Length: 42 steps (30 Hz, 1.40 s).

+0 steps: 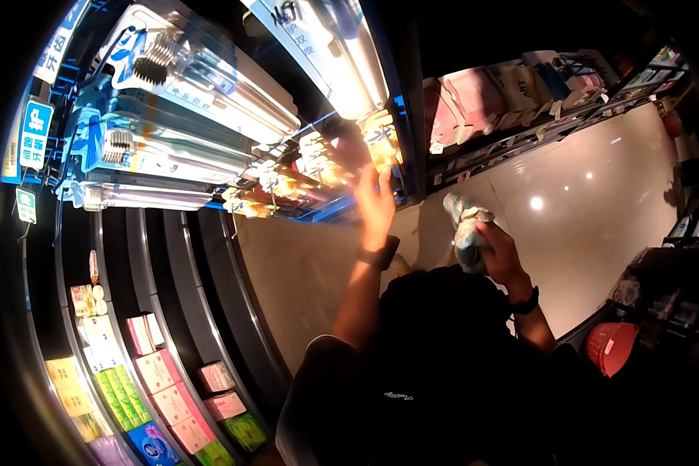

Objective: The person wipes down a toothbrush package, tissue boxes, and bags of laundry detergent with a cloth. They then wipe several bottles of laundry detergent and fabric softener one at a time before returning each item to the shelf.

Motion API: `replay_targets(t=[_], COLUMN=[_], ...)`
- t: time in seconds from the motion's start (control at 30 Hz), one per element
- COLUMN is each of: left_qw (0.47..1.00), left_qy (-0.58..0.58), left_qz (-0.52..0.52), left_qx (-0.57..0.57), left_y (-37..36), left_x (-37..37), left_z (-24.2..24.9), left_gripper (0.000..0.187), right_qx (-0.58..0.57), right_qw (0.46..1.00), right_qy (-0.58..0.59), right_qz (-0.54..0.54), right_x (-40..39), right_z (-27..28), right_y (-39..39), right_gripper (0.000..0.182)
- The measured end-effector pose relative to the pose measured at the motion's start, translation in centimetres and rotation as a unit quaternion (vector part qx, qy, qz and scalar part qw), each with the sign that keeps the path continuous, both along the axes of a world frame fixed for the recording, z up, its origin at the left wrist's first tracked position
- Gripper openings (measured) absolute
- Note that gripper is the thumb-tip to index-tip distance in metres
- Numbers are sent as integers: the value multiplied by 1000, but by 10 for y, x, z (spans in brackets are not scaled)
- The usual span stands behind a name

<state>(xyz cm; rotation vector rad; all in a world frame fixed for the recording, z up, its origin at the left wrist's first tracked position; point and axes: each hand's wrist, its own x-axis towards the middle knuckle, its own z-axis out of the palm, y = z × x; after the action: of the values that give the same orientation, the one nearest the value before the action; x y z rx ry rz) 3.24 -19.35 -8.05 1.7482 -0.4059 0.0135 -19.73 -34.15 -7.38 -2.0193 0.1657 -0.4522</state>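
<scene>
My left hand [374, 198] is raised to the lit display rack, its fingers stretched out and apart at the lower end of a hanging item with a yellow and white patterned bottom [380, 140]. The fingertips seem to touch it, though glare blurs the contact. Above hangs a blue and white pack [318, 46]. Several toothbrush packs [186, 101] hang further left on the rack. My right hand [505, 255] is closed around a crumpled, pale blue-grey cloth [467, 233], held away from the rack over the floor.
Tissue packs [171, 396] stand on dark shelves at lower left. Pink packages [466, 109] hang on a rack beyond the display. A red basket [612, 347] is at the right, beside dark shelving. The pale shiny floor [582, 202] reflects lamps.
</scene>
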Motion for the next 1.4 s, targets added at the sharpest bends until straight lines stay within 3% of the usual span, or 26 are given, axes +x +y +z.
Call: replay_targets(t=[0.13,0.3,0.57,0.67,0.8,0.83,0.93,1.07,1.2,1.33,1.37,1.4], left_qw=[990,993,992,992,994,997,998,987,978,977,984,986], left_qy=[-129,-103,-89,-106,-78,-43,28,99,124,144,118,126], left_qz=[39,60,34,38,39,34,41,-53,-115,-128,-118,-101], left_qx=[32,-6,81,54,62,62,40,112,121,87,59,38], left_y=[-16,-36,-23,-15,5,9,26,62,86,103,108,110], left_x=[0,-8,-15,-20,-32,-41,-54,-73,-101,-128,-133,-141], left_z=[-2,11,5,8,-9,8,-2,-6,13,45,40,38], left_gripper=[12,11,17,18,23,26,26,19,27,46,60,64], right_qx=[7,13,-6,8,41,51,52,43,71,98,108,106], right_qw=[1000,999,998,997,996,995,993,984,975,955,946,936], right_qy=[-20,-36,-34,-29,22,39,3,-37,3,22,24,44], right_qz=[5,30,55,69,77,77,108,168,211,279,305,332], right_x=[3,7,9,14,23,25,33,47,60,78,86,89], right_z=[4,15,4,-1,1,1,4,8,3,-4,-4,0], right_y=[0,-1,-8,-11,-11,-11,-9,-3,9,28,37,41], right_gripper=[45,45,43,40,37,36,36,37,37,37,38,38])
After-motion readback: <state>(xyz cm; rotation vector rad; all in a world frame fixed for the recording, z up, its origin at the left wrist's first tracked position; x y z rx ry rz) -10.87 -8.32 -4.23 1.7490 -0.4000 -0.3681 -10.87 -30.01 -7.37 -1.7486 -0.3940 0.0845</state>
